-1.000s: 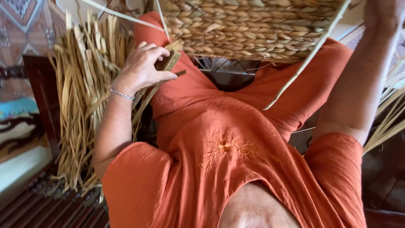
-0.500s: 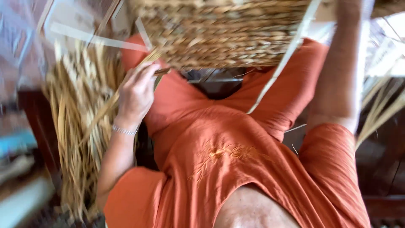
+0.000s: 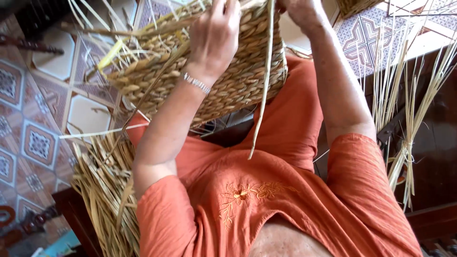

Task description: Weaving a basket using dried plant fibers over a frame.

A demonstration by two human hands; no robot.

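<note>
The left hand (image 3: 216,35) lies on the woven basket (image 3: 223,81), fingers curled together over its upper edge, with a pale strand running under the palm; whether the fingers pinch that strand cannot be told from here. A thin silver bracelet (image 3: 196,83) sits at the wrist. The right hand (image 3: 302,10) is at twelve o'clock, cut off by the top edge of the picture, so its grip cannot be told; it touches the top edge of the basket just right of a long loose strand (image 3: 264,85), which hangs down toward six o'clock over the lap.

There is one basket in work, held above the knees at about eleven to twelve o'clock, tilted, with loose ends sticking out toward ten o'clock. A corner of a second woven piece (image 3: 354,5) shows at one o'clock. Two heaps of raw fibre are in view: one thick bundle of dried reeds (image 3: 102,190) at eight o'clock beside the left arm, and one thinner sheaf of stalks (image 3: 409,119) at three o'clock, tied low down. The person wears an orange dress (image 3: 266,195) with one embroidered flower. A patterned tile floor (image 3: 28,133) lies at nine o'clock.
</note>
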